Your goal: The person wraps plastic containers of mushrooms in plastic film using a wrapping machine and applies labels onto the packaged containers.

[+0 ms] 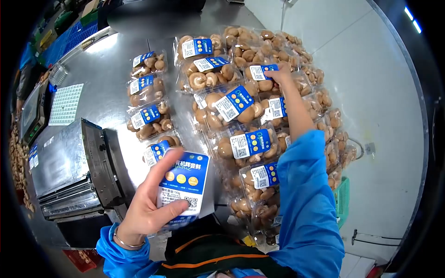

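My left hand (155,204) grips a stack of blue and white labels (183,183), thumb across the front near the QR code. Farther away, my right hand (279,73) has its fingers on a blue and white label (262,72) on a pack of mushrooms at the back of the pile. Clear plastic packs of brown mushrooms (211,118) are heaped in the middle, several with labels on top. To their left stands a row of labelled mushroom packs (148,90), the nearest one partly behind my left hand.
A metal wrapping machine (69,171) stands at the left, with a scale (36,113) and a sheet of small stickers (66,104) behind it. A green crate (342,201) is right of the pile. A red crate (83,260) sits low at the left. A white wall rises at the right.
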A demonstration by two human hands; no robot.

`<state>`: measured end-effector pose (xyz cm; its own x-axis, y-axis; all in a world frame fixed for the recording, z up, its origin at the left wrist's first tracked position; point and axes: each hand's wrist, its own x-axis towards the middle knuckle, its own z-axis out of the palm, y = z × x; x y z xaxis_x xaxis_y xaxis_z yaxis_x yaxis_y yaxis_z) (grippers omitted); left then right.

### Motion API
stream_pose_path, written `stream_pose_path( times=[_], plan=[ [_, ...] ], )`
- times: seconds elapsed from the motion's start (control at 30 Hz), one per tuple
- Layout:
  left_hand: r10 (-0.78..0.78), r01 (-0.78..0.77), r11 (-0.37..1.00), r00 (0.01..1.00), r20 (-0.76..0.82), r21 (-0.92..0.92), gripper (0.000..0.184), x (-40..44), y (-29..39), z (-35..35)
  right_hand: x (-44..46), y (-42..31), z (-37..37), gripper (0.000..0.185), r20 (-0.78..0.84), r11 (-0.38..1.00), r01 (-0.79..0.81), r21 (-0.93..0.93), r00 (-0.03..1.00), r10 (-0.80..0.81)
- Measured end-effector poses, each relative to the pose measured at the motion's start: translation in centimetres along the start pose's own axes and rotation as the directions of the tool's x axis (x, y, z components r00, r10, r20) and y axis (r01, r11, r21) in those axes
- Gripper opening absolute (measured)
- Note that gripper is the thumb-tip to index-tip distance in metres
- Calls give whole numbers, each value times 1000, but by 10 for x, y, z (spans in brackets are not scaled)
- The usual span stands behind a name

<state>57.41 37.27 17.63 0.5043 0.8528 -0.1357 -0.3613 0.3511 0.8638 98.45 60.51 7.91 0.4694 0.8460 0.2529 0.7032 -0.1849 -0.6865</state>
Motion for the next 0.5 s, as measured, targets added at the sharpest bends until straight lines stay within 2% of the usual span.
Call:
stream_pose_path(
  times=[0.03,0.07,0.1,0.13,0.17,0.2,0.23,0.27,0.3,0.33,0.37,0.4,0.43,0.47,0.5],
  plan=[
    [-42,43,997,999,21,-70,60,0,3,1,-13,-5,-4,39,-183,952,235,-195,945,-270],
    [-74,75,997,997,23,-19,46,2,0,-1,-14,-2,-7,45,-190,874,340,-347,887,-421],
    [-22,12,994,996,90,108,41,6,-5,-5,-16,0,-11,51,-193,763,411,-499,806,-560],
    [20,-58,971,987,162,233,36,12,-4,-7,-15,-2,-19,53,-26,783,347,-516,907,-420],
    [29,-35,991,999,41,132,34,17,1,9,-13,-4,-29,54,133,791,281,-544,959,-250],
    [-34,36,999,998,48,-28,34,19,10,18,-15,-10,-38,56,276,784,217,-582,959,-60],
    [10,-12,999,999,50,37,35,24,11,23,-22,-26,-47,54,346,818,252,-517,936,-70],
    [54,-59,993,997,52,101,36,29,12,24,-44,-49,-53,49,371,961,211,-177,919,-134],
    [87,-132,911,988,131,392,31,34,15,19,-84,-114,-76,45,567,994,107,-17,820,-79],
    [115,-192,812,979,171,552,23,39,22,21,-116,-138,-91,44,730,974,-39,222,669,-140],
    [232,-292,750,956,177,593,17,44,19,25,-150,-164,-109,45,825,880,-192,434,477,-302],
    [346,-386,674,918,192,630,13,49,17,29,-170,-181,-118,48,709,781,277,559,329,-624],
    [294,-355,660,933,207,663,11,50,19,32,-188,-204,-130,40,724,801,326,503,348,-596],
    [244,-330,640,944,223,694,10,53,21,34,-193,-214,-135,36,754,784,491,379,328,-570],
    [359,-424,594,900,247,683,19,58,7,30,-188,-214,-136,33,718,720,583,377,307,-625]
  ],
)
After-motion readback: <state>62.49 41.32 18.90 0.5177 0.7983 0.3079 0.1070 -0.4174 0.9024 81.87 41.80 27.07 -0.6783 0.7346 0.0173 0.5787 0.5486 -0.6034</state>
